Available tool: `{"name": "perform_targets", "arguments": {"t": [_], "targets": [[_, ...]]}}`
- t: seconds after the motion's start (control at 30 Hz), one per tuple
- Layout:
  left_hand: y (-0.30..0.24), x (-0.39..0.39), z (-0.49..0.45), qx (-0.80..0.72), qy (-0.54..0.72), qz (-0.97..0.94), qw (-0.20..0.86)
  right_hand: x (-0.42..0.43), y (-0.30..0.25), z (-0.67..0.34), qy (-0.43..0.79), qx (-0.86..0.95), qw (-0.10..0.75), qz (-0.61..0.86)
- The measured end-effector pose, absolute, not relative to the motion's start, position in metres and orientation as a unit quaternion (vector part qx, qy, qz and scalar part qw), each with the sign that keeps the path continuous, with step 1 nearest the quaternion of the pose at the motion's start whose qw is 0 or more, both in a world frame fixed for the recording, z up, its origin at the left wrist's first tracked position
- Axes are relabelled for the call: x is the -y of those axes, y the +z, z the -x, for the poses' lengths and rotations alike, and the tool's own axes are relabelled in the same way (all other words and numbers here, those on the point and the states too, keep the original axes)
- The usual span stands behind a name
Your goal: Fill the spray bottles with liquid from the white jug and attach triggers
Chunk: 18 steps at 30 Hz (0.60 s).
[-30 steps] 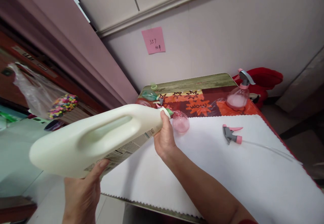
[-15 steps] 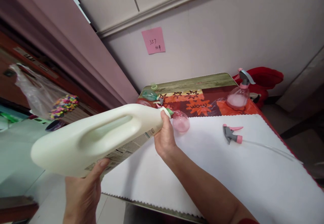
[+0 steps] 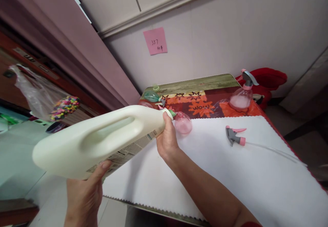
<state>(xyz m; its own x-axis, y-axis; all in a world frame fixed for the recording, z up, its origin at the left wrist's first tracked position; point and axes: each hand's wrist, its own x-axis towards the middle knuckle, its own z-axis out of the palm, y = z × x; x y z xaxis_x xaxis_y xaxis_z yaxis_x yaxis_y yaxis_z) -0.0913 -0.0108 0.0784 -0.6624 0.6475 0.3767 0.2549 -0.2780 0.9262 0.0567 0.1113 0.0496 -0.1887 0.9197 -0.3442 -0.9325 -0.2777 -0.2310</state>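
Note:
A large cream detergent jug (image 3: 102, 134) lies tilted across my view, its green-spouted mouth toward the table. My left hand (image 3: 89, 189) grips it low, thumb on the printed label. With my right hand (image 3: 167, 138) I hold its neck, fingers wrapped round. At the spout stands a small clear pink spray bottle (image 3: 183, 123) without its head, holding pinkish liquid; whether spout and opening touch I cannot tell. A grey and pink trigger spray head (image 3: 234, 136) with a long clear tube lies on the white mat (image 3: 205, 172) to the right.
At the back right stands a pink spray bottle (image 3: 241, 98) with its head on. A green bottle (image 3: 151, 96) lies at the back left. Behind the table's right corner is a red item (image 3: 269, 80). A plastic bag (image 3: 38, 87) hangs at left; a pink note (image 3: 155, 41) is on the wall.
The jug's base and my left hand have shifted very slightly to the right. Both hands keep their hold, and everything on the table stays as it was.

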Motion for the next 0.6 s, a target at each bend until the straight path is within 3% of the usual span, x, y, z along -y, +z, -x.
{"name": "perform_targets", "arguments": {"t": [0.6], "targets": [[0.0794, 0.0095, 0.0894, -0.597, 0.695, -0.375, 0.137, -0.1112, 0.0498, -0.0570, 0.768, -0.006, 0.604, 0.214]]}}
